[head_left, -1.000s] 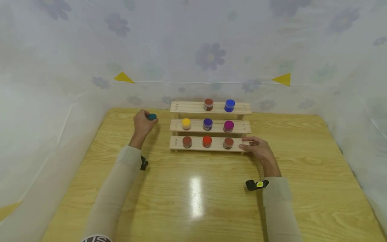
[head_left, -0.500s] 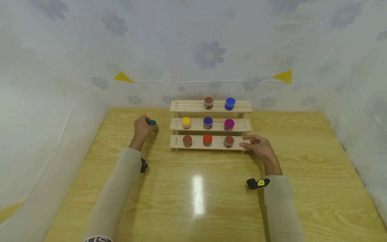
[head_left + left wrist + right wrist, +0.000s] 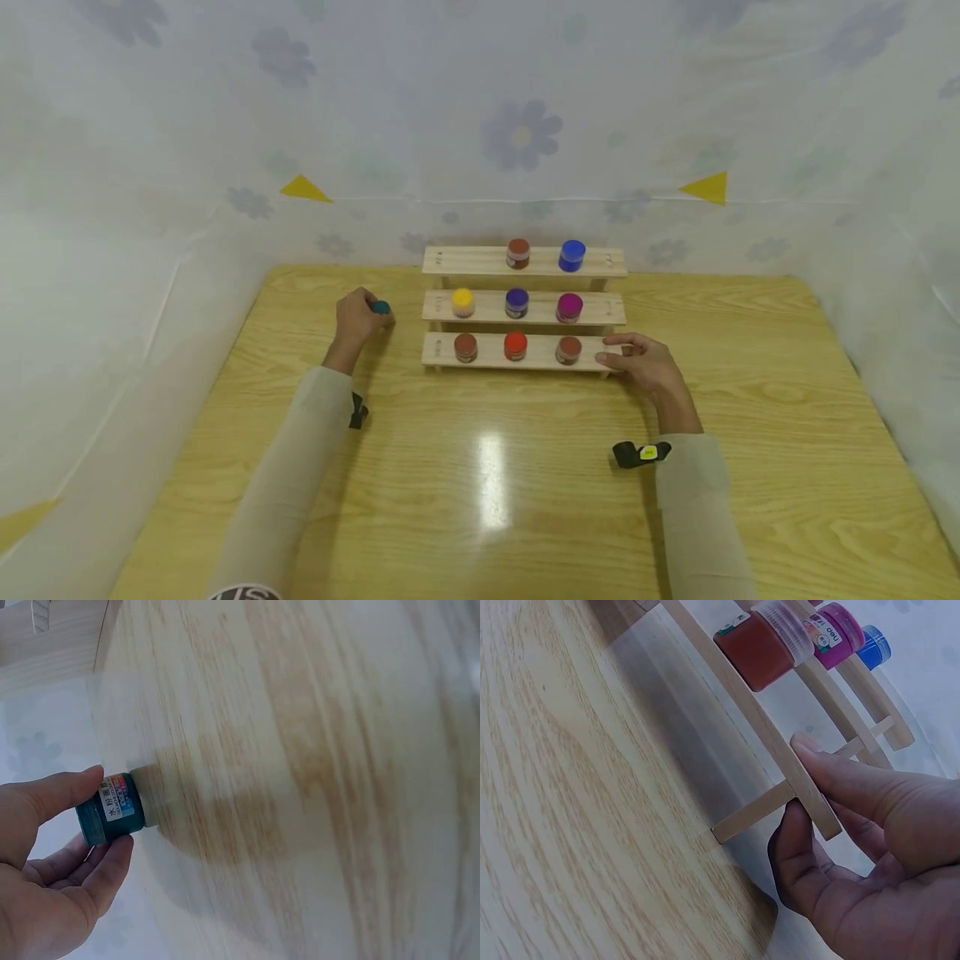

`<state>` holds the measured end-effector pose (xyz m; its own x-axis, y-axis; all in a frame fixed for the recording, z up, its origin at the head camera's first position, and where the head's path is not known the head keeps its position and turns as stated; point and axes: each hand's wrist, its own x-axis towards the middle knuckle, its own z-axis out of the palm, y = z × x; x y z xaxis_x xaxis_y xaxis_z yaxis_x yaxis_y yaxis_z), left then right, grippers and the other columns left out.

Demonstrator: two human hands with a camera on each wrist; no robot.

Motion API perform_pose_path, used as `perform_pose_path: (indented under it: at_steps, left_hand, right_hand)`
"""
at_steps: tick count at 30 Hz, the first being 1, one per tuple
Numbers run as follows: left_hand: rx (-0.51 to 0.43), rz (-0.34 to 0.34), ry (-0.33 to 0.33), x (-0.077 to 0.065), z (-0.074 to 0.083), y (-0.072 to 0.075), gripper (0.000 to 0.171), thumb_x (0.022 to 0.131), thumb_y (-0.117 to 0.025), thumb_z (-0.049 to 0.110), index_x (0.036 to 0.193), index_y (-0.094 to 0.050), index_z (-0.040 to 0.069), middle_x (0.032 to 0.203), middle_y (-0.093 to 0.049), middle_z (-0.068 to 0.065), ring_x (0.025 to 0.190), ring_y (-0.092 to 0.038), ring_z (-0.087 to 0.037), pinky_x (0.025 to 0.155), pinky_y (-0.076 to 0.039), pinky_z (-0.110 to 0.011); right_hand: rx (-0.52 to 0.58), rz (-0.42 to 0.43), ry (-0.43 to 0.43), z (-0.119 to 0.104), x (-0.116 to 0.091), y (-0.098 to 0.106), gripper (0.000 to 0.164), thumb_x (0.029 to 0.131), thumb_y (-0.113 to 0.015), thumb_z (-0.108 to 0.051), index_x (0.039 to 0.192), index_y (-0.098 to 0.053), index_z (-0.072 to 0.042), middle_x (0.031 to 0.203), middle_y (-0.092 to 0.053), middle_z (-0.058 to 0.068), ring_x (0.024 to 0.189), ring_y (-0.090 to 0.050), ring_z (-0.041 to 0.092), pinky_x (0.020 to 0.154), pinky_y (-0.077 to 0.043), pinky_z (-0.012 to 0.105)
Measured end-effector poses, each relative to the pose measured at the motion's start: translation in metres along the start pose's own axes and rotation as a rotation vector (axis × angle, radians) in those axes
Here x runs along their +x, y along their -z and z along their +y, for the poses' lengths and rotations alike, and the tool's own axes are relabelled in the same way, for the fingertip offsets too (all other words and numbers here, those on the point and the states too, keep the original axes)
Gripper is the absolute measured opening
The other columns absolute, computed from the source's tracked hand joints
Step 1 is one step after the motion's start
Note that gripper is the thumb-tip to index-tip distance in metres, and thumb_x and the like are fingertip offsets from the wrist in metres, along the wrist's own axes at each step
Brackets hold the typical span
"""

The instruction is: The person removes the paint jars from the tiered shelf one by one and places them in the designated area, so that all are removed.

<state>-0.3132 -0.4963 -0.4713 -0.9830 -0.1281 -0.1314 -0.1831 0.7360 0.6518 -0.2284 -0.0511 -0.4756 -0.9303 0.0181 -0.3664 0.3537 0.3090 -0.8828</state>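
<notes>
My left hand (image 3: 358, 318) pinches a small dark-teal paint jar (image 3: 111, 810) between thumb and fingers, left of the wooden rack. In the left wrist view the jar's base is at or just above the tabletop; I cannot tell if it touches. My right hand (image 3: 647, 365) grips the right end of the lowest plank of the three-step wooden rack (image 3: 491, 357), thumb on top and fingers beneath. On that plank stand a brown jar (image 3: 466, 347), a red jar (image 3: 515, 346) and another brown jar (image 3: 754, 649).
The middle step bears a yellow jar (image 3: 462, 302), a violet jar (image 3: 517, 303) and a magenta jar (image 3: 569, 307). A brown jar (image 3: 517, 253) and a blue jar (image 3: 572, 256) stand on the top step. Behind the wooden table (image 3: 420, 467) hangs a flowered white curtain (image 3: 375, 108).
My left hand has lowered the teal paint jar toward the tabletop, slightly nearer to me. My right hand keeps its grip on the rack's end.
</notes>
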Motion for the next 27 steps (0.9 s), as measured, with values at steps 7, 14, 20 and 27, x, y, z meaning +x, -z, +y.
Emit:
perform_pose_path:
  at_steps: [7,14,20,27]
  left_hand:
    - [-0.019,-0.030,0.026,-0.001,0.001,0.000,0.045,0.085,-0.069,0.016,0.119,-0.050,-0.007,0.122,-0.052,-0.028,0.116,-0.051,-0.042,0.096,-0.051,-0.050]
    - [0.008,-0.043,0.010,-0.003,0.002,0.000,0.053,0.086,-0.070,0.022,0.125,-0.049,-0.006,0.124,-0.052,-0.027,0.115,-0.052,-0.041,0.095,-0.052,-0.049]
    - [-0.042,-0.010,-0.009,-0.004,0.008,0.004,0.058,0.086,-0.070,0.024,0.130,-0.047,-0.007,0.128,-0.050,-0.026,0.115,-0.049,-0.039,0.096,-0.050,-0.050]
    - [-0.032,0.025,-0.050,-0.006,0.019,0.009,0.056,0.087,-0.069,0.025,0.128,-0.049,-0.007,0.127,-0.051,-0.026,0.117,-0.049,-0.039,0.097,-0.048,-0.050]
  right_hand:
    - [0.017,-0.013,-0.022,-0.005,-0.003,0.001,0.051,0.081,-0.076,-0.029,0.124,-0.059,-0.008,0.082,-0.053,-0.008,0.079,-0.048,0.010,0.069,-0.049,0.024]
    - [0.015,-0.019,-0.026,-0.024,-0.020,-0.004,0.051,0.085,-0.072,-0.018,0.128,-0.053,0.002,0.084,-0.053,-0.003,0.075,-0.048,0.011,0.068,-0.048,0.027]
    - [0.073,-0.038,-0.023,-0.025,-0.021,-0.004,0.050,0.086,-0.071,-0.016,0.128,-0.053,0.002,0.078,-0.057,-0.006,0.074,-0.053,0.011,0.071,-0.053,0.028]
    - [0.057,-0.037,-0.032,-0.027,-0.022,-0.003,0.050,0.086,-0.071,-0.017,0.129,-0.053,0.001,0.078,-0.057,-0.007,0.075,-0.052,0.011,0.072,-0.051,0.028]
